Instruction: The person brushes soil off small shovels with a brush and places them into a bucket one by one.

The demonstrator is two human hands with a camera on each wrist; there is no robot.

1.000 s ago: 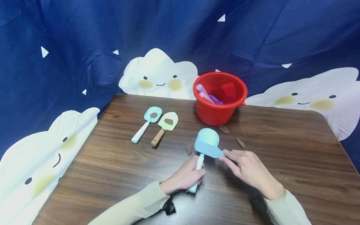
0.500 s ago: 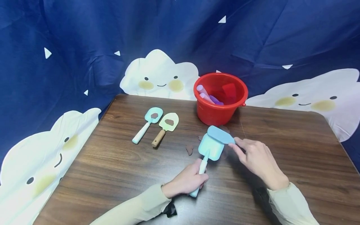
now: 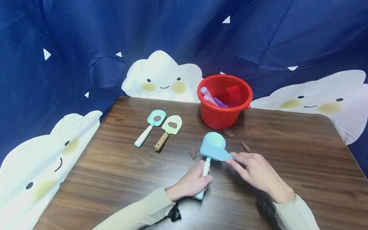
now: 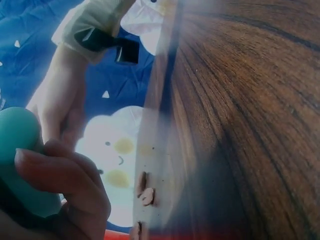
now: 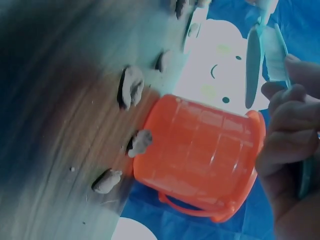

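A trowel (image 3: 148,129) is laid left of the frame's centre on the table (image 3: 290,143), a second trowel (image 3: 164,137) just to its right; farther right, a bucket (image 3: 218,117) is placed; before it, just right of lower centre, a shovel (image 3: 206,164) is overlapped by another tool (image 3: 216,152), with lumps (image 3: 193,153) scattered to either side

Right hand (image 5: 290,132) pinches pale-teal blade (image 5: 275,54); orange-red bucket (image 5: 200,145) beside lumps (image 5: 109,181) (greyish, irregular) on wood-grained tabletop (image 5: 55,140).

My pale-blue shovel (image 3: 213,139) has a whitish handle (image 3: 205,168), its blade (image 3: 214,137) pointing away from me. Seen from above, my flat blue scraper (image 3: 215,152) slants across the blade's near part
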